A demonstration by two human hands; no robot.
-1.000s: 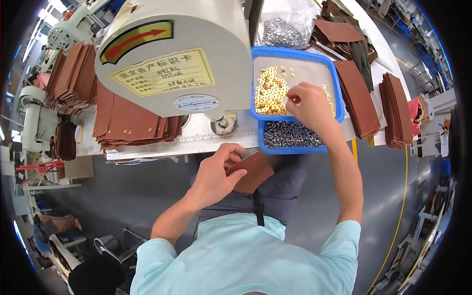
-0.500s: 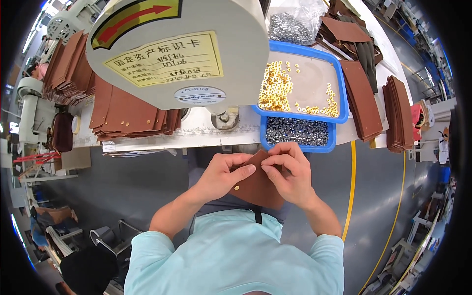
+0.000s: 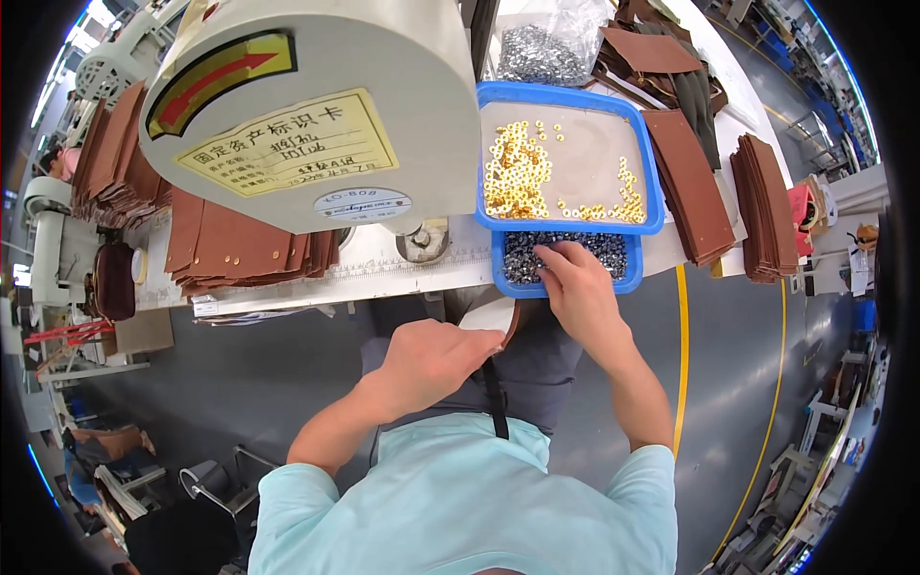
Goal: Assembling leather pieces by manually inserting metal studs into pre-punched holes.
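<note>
My left hand (image 3: 422,364) is closed on a brown leather piece (image 3: 491,321), gripped at its edge over my lap. The piece is turned so that its pale underside shows, with a thin strip of brown at the rim. My right hand (image 3: 582,292) reaches into the lower blue tray (image 3: 632,280), which holds many small dark silvery metal fasteners (image 3: 594,251). Its thumb and forefinger are bent toward each other among them; whatever is between the tips is too small to make out. Just beyond, an upper blue tray (image 3: 654,182) holds gold ring-shaped fasteners (image 3: 517,172).
A large cream machine head (image 3: 316,96) overhangs the white table (image 3: 383,278) in front of me. Stacks of brown leather pieces lie left (image 3: 225,230) and right (image 3: 685,187). A clear bag of metal parts (image 3: 551,48) sits behind the trays.
My right hand has left the leather piece and moved forward into the lower tray. My left hand still holds the piece, now turned from its brown face to its pale underside.
</note>
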